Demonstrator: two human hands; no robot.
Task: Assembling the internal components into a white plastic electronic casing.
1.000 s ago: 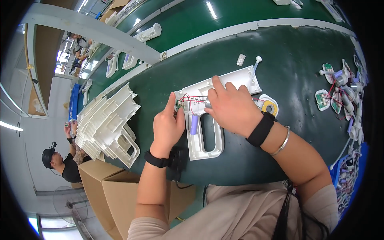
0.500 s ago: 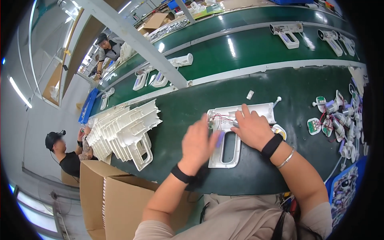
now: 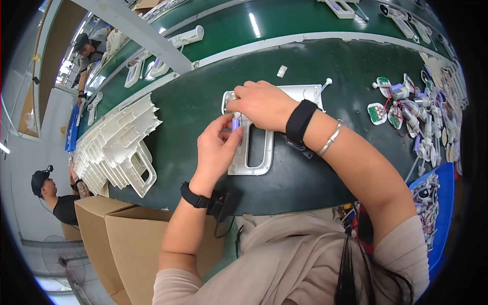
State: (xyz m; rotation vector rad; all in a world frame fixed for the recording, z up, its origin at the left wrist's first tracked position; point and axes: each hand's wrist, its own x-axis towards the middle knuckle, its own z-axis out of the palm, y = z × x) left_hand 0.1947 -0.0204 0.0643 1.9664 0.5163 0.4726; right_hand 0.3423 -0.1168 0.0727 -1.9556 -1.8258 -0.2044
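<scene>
A white gun-shaped plastic half shell (image 3: 251,171) with a looped handle lies on the green table in front of me. My left hand (image 3: 217,145) pinches a small purple cylinder (image 3: 236,124) at the top of the handle, thumb and fingers closed. My right hand (image 3: 264,104) arches over the shell's upper left end, fingertips bent down into it. What those fingertips grip is hidden, and the hand covers most of the shell's inside. A thin white rod with a round knob (image 3: 326,85) sits at the shell's right end.
Nested white half shells (image 3: 119,137) stand at left, above an open cardboard box (image 3: 147,244). Motors and wired circuit boards (image 3: 377,113) heap up at right, near a blue bin (image 3: 447,203). Beyond the table runs a green conveyor (image 3: 284,23). Two people are at far left.
My right hand has moved from the shell's middle to its left end, fingers now curled. My left hand has dropped from the shell's edge and pinches the purple cylinder. The view has shifted.
</scene>
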